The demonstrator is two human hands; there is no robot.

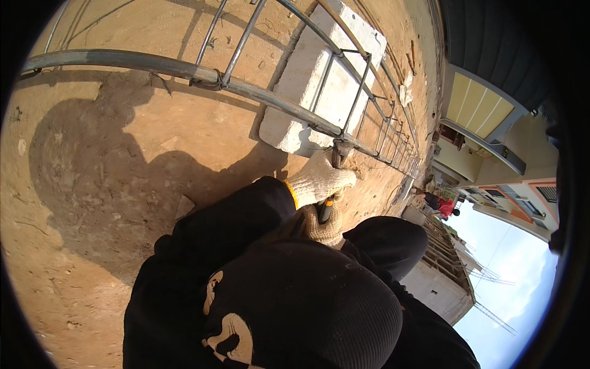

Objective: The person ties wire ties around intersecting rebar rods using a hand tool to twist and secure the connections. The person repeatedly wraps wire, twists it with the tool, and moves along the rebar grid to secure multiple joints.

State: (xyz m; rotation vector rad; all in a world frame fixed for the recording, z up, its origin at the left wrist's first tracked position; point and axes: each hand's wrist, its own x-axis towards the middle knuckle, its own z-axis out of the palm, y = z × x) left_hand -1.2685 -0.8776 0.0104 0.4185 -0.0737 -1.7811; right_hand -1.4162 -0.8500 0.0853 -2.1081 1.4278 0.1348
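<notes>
Both my hands wear cream knitted gloves and are together at a rebar cage. My left hand (320, 177), with a yellow cuff, is closed around the upper part of what looks like a pair of pincers (340, 154). The metal head is at the joint of a long steel bar (272, 94) and a cross tie (357, 99). Below it, my right hand (326, 228) grips the tool's dark handle (326, 210), which has an orange band. My left glove hides the middle of the tool, and the jaws' exact grip is unclear.
A white block (295, 97) lies under the cage on sandy ground (156, 133). The cage's bars run off to the right. Farther away are a person in red (445, 206), a house (488, 152) and an unfinished wall (438, 286). My dark-clothed knees flank the hands.
</notes>
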